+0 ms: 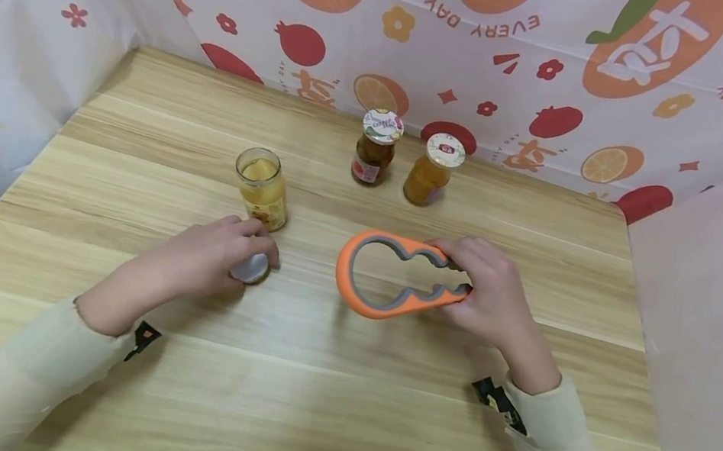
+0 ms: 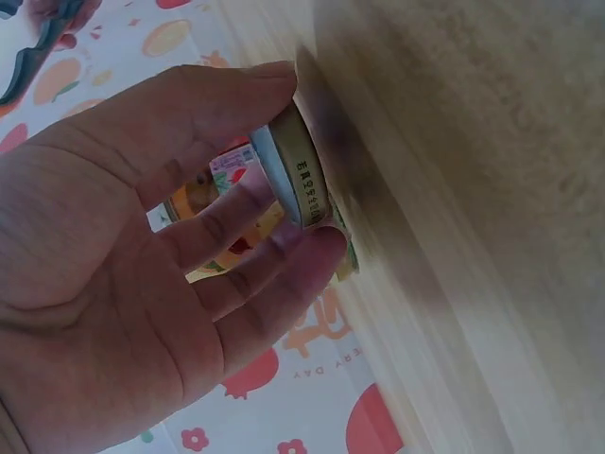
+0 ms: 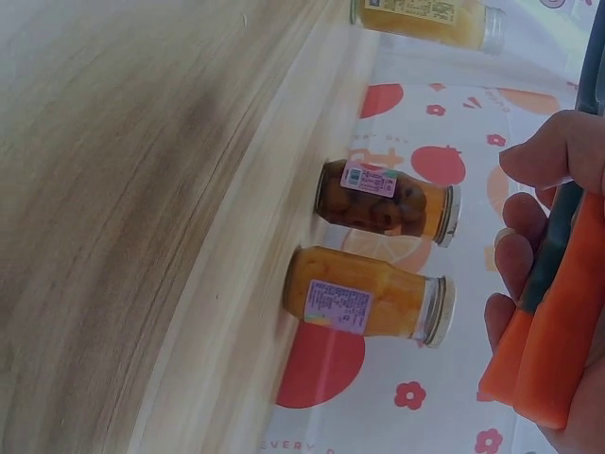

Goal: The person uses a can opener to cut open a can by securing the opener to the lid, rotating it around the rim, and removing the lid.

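My left hand (image 1: 215, 255) pinches a round metal jar lid (image 1: 250, 269) at the tabletop, thumb on one side and fingers on the other. The lid's gold rim with printed characters (image 2: 309, 184) shows in the left wrist view. Just beyond that hand stands a lidless glass jar (image 1: 265, 204) of yellow fruit in liquid. My right hand (image 1: 494, 294) grips the handles of an orange jar opener (image 1: 345, 268) with grey toothed inner edges, held above the table. In the right wrist view, its orange handle ends (image 3: 558, 369) stick out of the grip.
Two lidded jars stand near the table's back edge: one with dark fruit (image 1: 372, 159) and, to its right, one with orange fruit (image 1: 425, 180). A fruit-printed sheet (image 1: 333, 29) hangs behind the wooden table (image 1: 306, 418), with pale sheeting along both sides.
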Available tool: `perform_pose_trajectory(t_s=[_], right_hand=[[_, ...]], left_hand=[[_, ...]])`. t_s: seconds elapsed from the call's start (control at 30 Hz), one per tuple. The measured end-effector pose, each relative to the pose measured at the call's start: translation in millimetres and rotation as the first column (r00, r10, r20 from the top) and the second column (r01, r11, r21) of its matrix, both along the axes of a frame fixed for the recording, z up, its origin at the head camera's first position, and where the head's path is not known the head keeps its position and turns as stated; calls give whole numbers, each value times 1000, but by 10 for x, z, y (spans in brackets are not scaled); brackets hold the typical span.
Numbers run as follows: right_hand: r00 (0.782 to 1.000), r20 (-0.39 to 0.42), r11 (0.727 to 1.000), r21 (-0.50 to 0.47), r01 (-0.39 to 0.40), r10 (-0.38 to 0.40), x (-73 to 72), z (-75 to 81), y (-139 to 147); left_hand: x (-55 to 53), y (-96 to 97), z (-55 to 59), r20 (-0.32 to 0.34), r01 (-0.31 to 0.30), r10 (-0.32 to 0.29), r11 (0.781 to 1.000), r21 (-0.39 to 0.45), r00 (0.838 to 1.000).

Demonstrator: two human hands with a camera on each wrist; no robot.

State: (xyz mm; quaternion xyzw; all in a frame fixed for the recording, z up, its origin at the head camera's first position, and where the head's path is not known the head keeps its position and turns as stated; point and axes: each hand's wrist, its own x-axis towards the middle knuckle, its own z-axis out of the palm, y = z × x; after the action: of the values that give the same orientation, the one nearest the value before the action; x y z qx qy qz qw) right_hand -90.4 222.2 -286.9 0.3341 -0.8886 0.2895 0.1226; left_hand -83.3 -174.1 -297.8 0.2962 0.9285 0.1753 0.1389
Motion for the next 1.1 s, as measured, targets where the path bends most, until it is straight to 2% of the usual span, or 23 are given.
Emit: perform_pose_trajectory(t_s=[0.13,0.3,0.43,0.73,0.9,1.0,1.1], right_hand=[[1000,-4,1000,-6,1,-1,-1,4,-1],[1000,-9,1000,-14,-4,4,-3,-2,-12],[1000,-2,1000,-7,-5,5,-9,-15,-33],[1000,4,1000,-2,-3,3,-4,-23,-49],[1000,1,1000,-7,-5,5,10,-32,-47],[1000,1,1000,-2,-1,1,12,-35,-44],[1000,4,1000,3,2,-2,13,-37,-37]], left_hand=[[-14,1,-8,6,1,-1,1000,-23,1000],[0,0,-14,-52,36,-39,998,-47,998],[14,-9,-22,-87,41,-48,996,-76,995],[25,-19,-51,-94,45,-54,995,-95,994],[49,0,-28,-93,44,-53,994,-96,994],[77,50,12,-116,51,-62,994,-96,991],[100,159,50,-126,86,-89,996,-30,988]])
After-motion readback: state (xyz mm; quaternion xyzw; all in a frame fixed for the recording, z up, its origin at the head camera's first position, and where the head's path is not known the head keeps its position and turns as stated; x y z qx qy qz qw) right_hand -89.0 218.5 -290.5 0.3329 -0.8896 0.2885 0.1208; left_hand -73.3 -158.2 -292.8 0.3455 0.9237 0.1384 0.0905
